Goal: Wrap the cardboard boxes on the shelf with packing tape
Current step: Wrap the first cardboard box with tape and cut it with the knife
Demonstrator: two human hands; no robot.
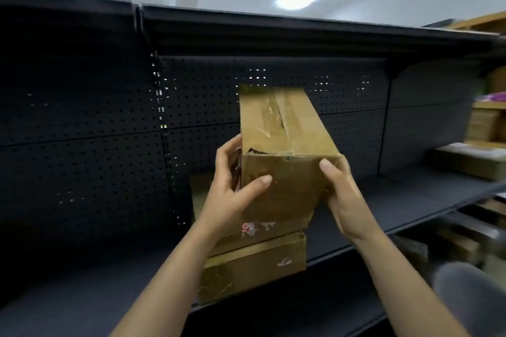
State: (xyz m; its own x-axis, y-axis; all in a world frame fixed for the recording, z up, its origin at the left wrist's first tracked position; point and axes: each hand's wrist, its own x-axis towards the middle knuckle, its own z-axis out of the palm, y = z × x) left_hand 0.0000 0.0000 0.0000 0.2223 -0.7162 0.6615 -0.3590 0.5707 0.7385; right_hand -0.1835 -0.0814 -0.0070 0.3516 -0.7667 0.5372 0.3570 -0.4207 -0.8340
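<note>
- The left hand point(232, 189) grasps the cardboard box point(284, 145) at its near left corner: the thumb lies flat across the near end face and the fingers curl round the left side.
- The right hand point(345, 200) clasps the near right corner of the same box, thumb pressed on the right edge of the end face; its fingers go behind the right side and are hidden.
- Both forearms reach up and forward from the bottom of the view, converging on the box, wrists slightly bent inward.
- The box is long and narrow, held between the hands with its far end pointing away toward the perforated back panel point(82, 117). Glossy tape runs along its top seam, and the cardboard is torn at the near left top corner.
- Right below it is a stack of boxes point(252, 262) on the dark shelf point(383, 200); whether the held box touches the stack cannot be told.
- More cardboard boxes point(471, 159), blurred, are at the far right.
</note>
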